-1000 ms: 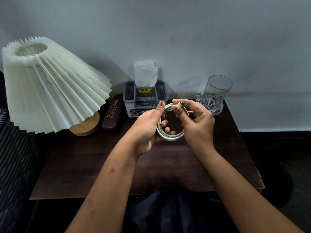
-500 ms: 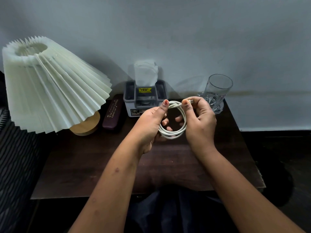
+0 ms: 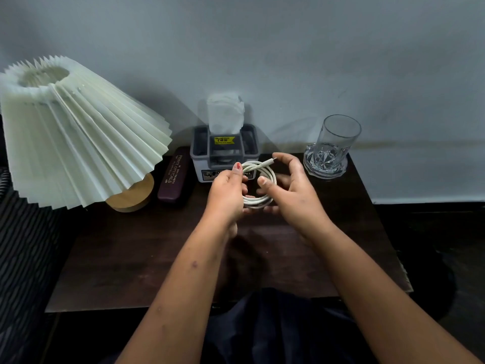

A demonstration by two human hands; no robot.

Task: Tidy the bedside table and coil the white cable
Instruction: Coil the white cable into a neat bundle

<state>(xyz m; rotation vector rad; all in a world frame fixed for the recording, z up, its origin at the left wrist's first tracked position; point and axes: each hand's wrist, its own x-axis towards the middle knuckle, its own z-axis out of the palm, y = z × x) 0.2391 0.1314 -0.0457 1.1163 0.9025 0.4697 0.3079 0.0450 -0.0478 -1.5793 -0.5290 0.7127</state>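
Note:
The white cable (image 3: 262,185) is wound into a small round coil, held above the dark wooden bedside table (image 3: 147,258). My left hand (image 3: 227,193) pinches the coil's left side between thumb and fingers. My right hand (image 3: 294,195) cups the coil from the right, its thumb inside the loop and its fingers curled over the top. The cable's plug end sticks out to the right at the top of the coil, just under my right fingertips.
A pleated white lamp (image 3: 73,132) on a wooden base stands at the left. A maroon glasses case (image 3: 174,177) lies beside it. A grey tissue holder (image 3: 225,151) stands against the wall. At back right a clear glass (image 3: 333,145) stands on a cut-glass coaster.
My right hand has shifted from pinching the plug end to cupping the coil's right side. The plug end now pokes free at the top. The left hand kept its hold.

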